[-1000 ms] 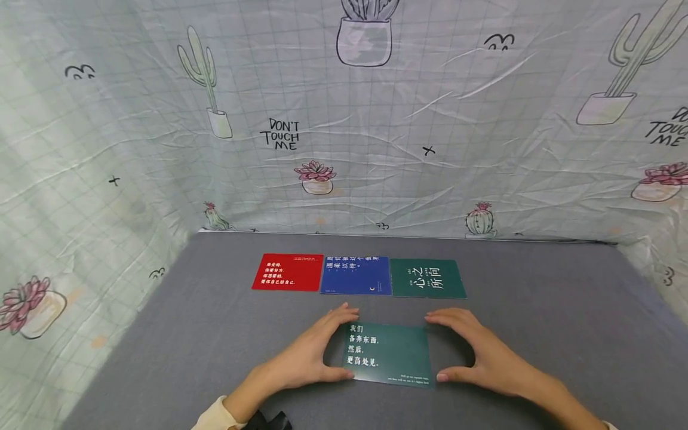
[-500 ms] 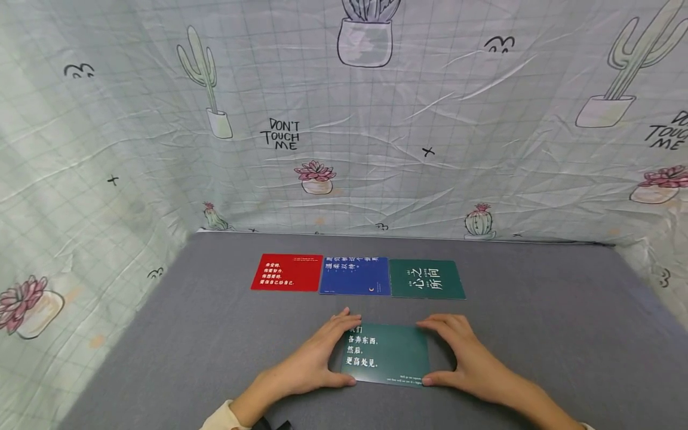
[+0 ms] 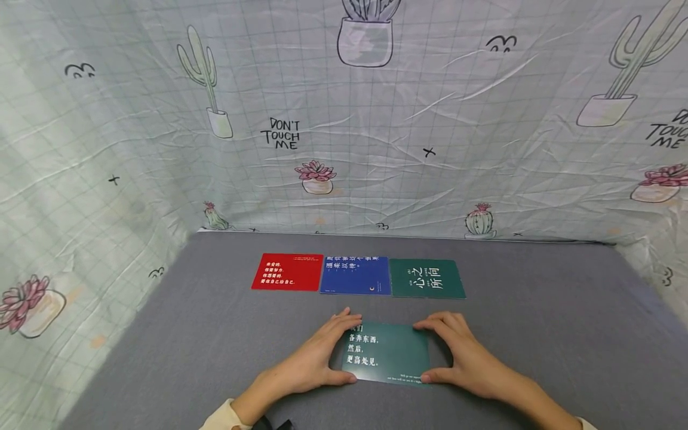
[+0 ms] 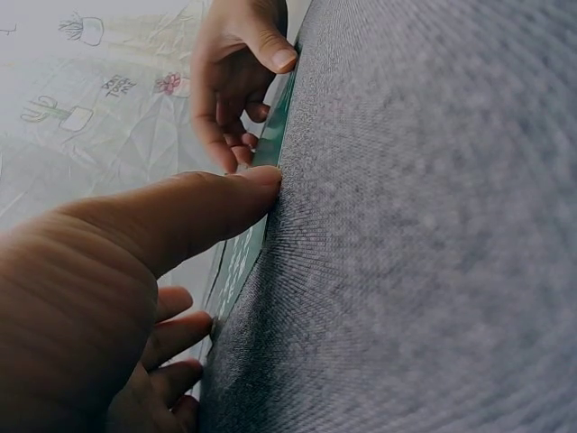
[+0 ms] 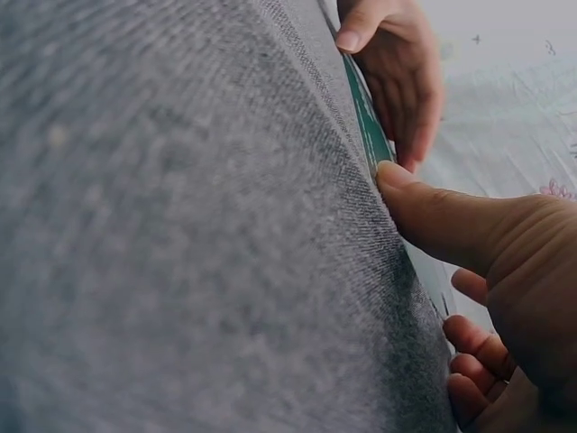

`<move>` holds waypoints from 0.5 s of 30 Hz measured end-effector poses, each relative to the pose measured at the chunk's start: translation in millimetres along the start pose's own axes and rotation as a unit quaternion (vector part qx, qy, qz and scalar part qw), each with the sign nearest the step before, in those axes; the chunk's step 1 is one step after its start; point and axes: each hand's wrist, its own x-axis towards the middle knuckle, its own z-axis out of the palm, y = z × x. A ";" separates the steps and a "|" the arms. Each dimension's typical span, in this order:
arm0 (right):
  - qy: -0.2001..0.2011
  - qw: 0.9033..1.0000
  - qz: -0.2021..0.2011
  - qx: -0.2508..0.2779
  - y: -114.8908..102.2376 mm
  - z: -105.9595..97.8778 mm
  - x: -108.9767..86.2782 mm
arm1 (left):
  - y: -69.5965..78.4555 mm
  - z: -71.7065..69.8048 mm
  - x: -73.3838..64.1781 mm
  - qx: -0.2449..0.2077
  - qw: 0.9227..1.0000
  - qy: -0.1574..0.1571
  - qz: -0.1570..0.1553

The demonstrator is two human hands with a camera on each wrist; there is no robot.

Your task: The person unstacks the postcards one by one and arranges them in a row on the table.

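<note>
A green card (image 3: 389, 352) with several lines of white Chinese text lies near the front of the grey table. My left hand (image 3: 309, 358) grips its left end, thumb at the near edge and fingertips at the far edge, covering a bit of the top line. On the right end, my right hand (image 3: 473, 361) holds it the same way, thumb on the near corner. The left wrist view shows the card (image 4: 242, 257) edge-on, low over the cloth, with the left thumb (image 4: 257, 180) at its border. In the right wrist view, the right thumb (image 5: 401, 180) meets its edge.
Beyond the hands, a red card (image 3: 287, 272), a blue card (image 3: 355, 276) and another green card (image 3: 427, 279) lie in a row, side by side. The grey tabletop (image 3: 161, 334) ends at a hanging cactus-print cloth (image 3: 376, 119) behind and at the sides.
My right hand has moved left from beside the card onto its right end, thumb and fingers now at its edges. The left hand has shifted slightly right, farther over the card.
</note>
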 end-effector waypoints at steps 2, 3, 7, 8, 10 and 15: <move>-0.002 1.000 -0.001 0.002 -0.4 -0.1 0.6 | 0.3 -0.3 -0.1 0.000 1.000 -0.001 -0.004; -0.005 1.000 -0.002 0.003 -0.6 -0.2 0.8 | 0.4 -0.4 -0.1 0.000 1.000 -0.001 -0.006; -0.009 1.000 -0.001 0.007 -0.3 -0.4 0.5 | 1.7 -0.1 0.2 0.001 1.000 0.000 -0.017; -0.009 1.000 -0.001 0.008 -0.3 -0.2 0.4 | 2.1 -0.1 0.3 0.001 1.000 0.001 -0.018; -0.006 1.000 -0.001 0.009 -0.1 0.4 0.2 | 2.9 -0.1 0.3 0.003 1.000 0.004 -0.018; 0.002 1.000 -0.003 0.009 1.4 2.2 -0.5 | 4.5 -0.7 0.2 0.022 1.000 0.015 0.009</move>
